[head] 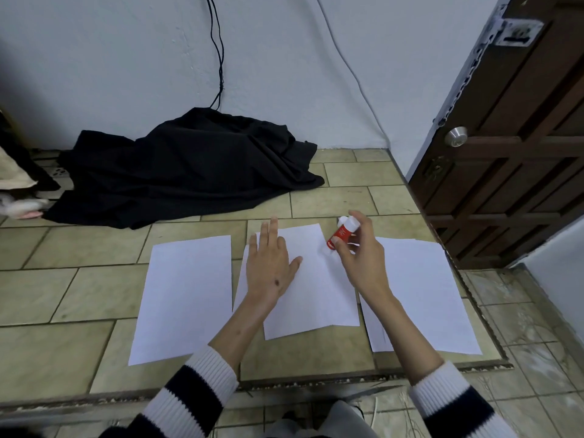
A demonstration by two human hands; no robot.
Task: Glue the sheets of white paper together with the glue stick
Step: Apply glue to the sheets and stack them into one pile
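Three white paper sheets lie side by side on the tiled floor: a left sheet (186, 295), a middle sheet (316, 298) and a right sheet (423, 295). The middle one looks like two overlapping sheets. My left hand (271, 267) rests flat on the middle sheet, fingers straight. My right hand (360, 248) grips a red and white glue stick (343, 232), tilted, its lower end touching the middle sheet's right edge near the top.
A black cloth (189, 165) is heaped on the floor by the wall behind the sheets. A brown wooden door (512, 153) stands at the right. A raised floor edge (316, 384) runs in front of me. Cables (218, 42) hang down the wall.
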